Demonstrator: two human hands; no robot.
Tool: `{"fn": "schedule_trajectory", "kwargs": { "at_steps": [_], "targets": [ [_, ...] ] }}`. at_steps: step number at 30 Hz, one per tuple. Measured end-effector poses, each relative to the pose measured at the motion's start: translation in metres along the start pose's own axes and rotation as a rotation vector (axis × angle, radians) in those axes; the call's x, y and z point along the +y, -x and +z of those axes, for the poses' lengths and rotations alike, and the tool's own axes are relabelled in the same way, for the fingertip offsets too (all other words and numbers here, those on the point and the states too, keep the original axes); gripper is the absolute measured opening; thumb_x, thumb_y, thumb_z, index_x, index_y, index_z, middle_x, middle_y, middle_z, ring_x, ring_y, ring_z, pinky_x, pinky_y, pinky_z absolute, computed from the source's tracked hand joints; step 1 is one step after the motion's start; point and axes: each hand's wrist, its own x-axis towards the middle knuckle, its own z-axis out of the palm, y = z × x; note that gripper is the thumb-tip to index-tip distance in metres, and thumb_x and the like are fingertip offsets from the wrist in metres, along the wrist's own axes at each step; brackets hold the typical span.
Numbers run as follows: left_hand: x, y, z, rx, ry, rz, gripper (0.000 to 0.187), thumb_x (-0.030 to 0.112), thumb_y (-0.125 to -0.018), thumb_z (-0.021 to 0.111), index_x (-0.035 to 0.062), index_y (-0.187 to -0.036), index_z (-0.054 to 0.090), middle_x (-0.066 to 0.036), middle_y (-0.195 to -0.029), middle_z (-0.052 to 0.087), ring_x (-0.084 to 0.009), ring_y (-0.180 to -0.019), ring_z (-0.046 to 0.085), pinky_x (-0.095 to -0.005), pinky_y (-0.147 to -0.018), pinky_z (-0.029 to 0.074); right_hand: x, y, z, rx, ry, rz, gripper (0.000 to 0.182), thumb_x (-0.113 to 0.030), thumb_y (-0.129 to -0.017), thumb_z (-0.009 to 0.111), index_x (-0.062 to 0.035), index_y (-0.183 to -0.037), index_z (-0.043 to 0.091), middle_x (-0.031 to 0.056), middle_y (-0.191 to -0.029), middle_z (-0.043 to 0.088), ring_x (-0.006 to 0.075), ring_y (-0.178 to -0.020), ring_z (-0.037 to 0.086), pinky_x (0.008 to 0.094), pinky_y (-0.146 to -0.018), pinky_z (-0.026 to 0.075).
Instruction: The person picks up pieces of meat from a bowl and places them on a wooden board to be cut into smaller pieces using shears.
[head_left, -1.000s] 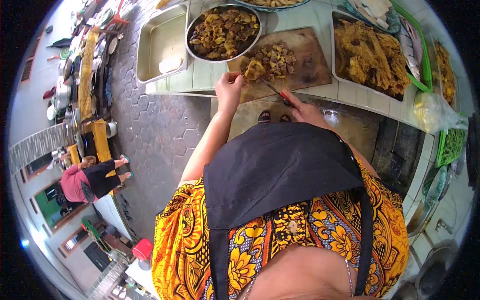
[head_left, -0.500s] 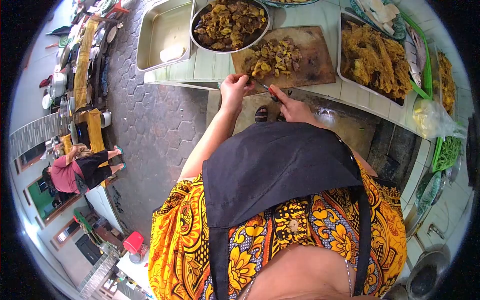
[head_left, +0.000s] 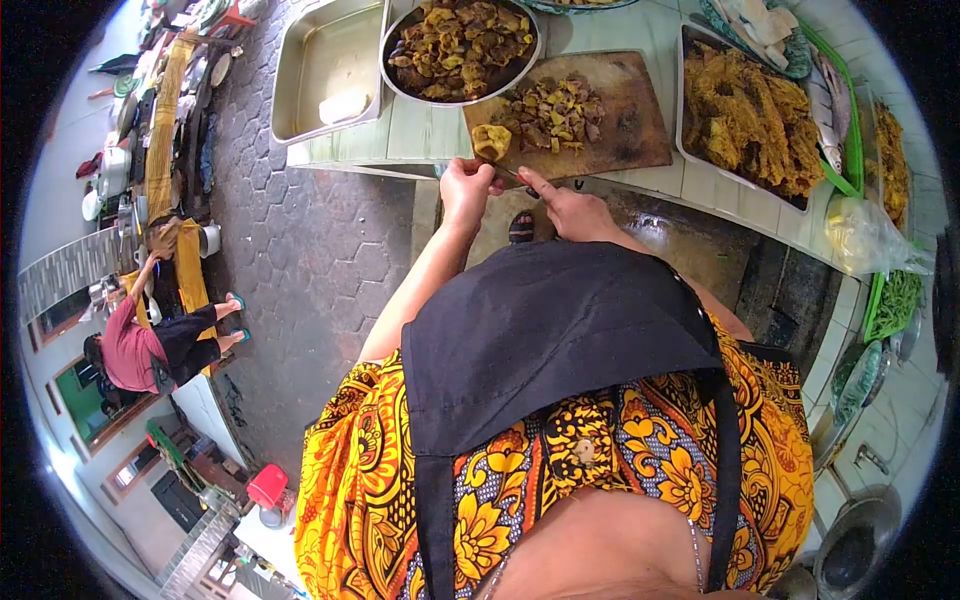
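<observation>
My left hand is closed at the near left edge of the wooden cutting board, its fingers pinching the lower side of a yellowish piece of cooked meat. My right hand grips a small knife with a red and black handle. The knife's blade points left, at the fingers of my left hand and just under the piece; its tip is hidden there. Chopped meat pieces lie heaped on the board. Behind it stands a round metal bowl full of larger browned pieces.
Left of the bowl is a rectangular steel tray with a white item inside. A tray of fried golden food stands right, beside fish and a plastic bag. Far left, another person works at a bench.
The meat piece has shifted left and turned. My right hand and the knife have moved slightly left and down. The other person has stretched an arm out over the bench.
</observation>
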Motion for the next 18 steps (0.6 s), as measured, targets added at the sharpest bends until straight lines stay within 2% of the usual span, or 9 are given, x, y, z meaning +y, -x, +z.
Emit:
{"fn": "schedule_trajectory", "kwargs": {
  "at_steps": [3, 7, 9, 13, 15, 18],
  "targets": [
    [-0.006, -0.005, -0.001, -0.001, -0.109, 0.025, 0.027, 0.007, -0.079, 0.061, -0.0131, -0.097, 0.054, -0.015, -0.073, 0.067, -0.0158, -0.059, 0.064, -0.0263, -0.057, 0.052, 0.004, -0.005, 0.005, 0.088, -0.070, -0.089, 0.069, -0.013, -0.088, 0.048, -0.0363, -0.148, 0.023, 0.0203, -0.101, 0.066, 0.0371, -0.080, 0.066, 0.0466, -0.070, 0.053],
    [-0.006, -0.002, -0.001, 0.003, -0.102, 0.024, 0.026, 0.007, -0.079, 0.062, -0.0123, -0.095, 0.055, -0.014, -0.072, 0.067, -0.0154, -0.059, 0.064, -0.0258, -0.056, 0.052, 0.000, -0.012, 0.004, 0.028, 0.000, -0.050, 0.068, -0.013, -0.089, 0.047, -0.0358, -0.148, 0.023, 0.0214, -0.093, 0.066, 0.0371, -0.076, 0.066, 0.0476, -0.066, 0.053],
    [-0.006, 0.002, 0.000, -0.013, -0.102, 0.013, 0.023, 0.009, -0.077, 0.061, -0.0104, -0.089, 0.056, -0.016, -0.074, 0.066, -0.0177, -0.059, 0.066, -0.0281, -0.055, 0.053, 0.000, -0.014, 0.005, 0.029, -0.004, -0.050, 0.068, -0.013, -0.089, 0.047, -0.0358, -0.148, 0.022, 0.0212, -0.090, 0.066, 0.0368, -0.075, 0.066, 0.0478, -0.064, 0.053],
    [-0.007, 0.007, -0.003, 0.023, -0.031, 0.031, 0.022, 0.009, -0.078, 0.061, -0.0097, -0.088, 0.055, -0.015, -0.075, 0.066, -0.0174, -0.059, 0.066, -0.0275, -0.055, 0.053, 0.005, -0.018, 0.011, 0.074, 0.021, -0.099, 0.069, -0.013, -0.088, 0.047, -0.0358, -0.148, 0.021, 0.0217, -0.083, 0.065, 0.0362, -0.071, 0.066, 0.0483, -0.061, 0.052],
    [-0.008, 0.007, -0.012, -0.036, -0.111, 0.024, 0.022, 0.009, -0.078, 0.061, -0.0101, -0.089, 0.056, -0.014, -0.075, 0.066, -0.0169, -0.059, 0.066, -0.0267, -0.053, 0.053, 0.003, -0.019, 0.007, 0.102, 0.013, -0.116, 0.070, -0.013, -0.088, 0.047, -0.0357, -0.148, 0.020, 0.0218, -0.082, 0.065, 0.0362, -0.070, 0.066, 0.0486, -0.061, 0.052],
    [-0.010, 0.016, -0.022, -0.019, -0.095, -0.005, 0.021, 0.007, -0.078, 0.060, -0.0093, -0.091, 0.057, -0.014, -0.078, 0.066, -0.0164, -0.063, 0.065, -0.0269, -0.056, 0.053, -0.004, -0.018, -0.005, 0.066, 0.036, -0.051, 0.070, -0.014, -0.088, 0.048, -0.0363, -0.148, 0.020, 0.0211, -0.081, 0.065, 0.0363, -0.070, 0.066, 0.0491, -0.060, 0.051]
  ]
}}
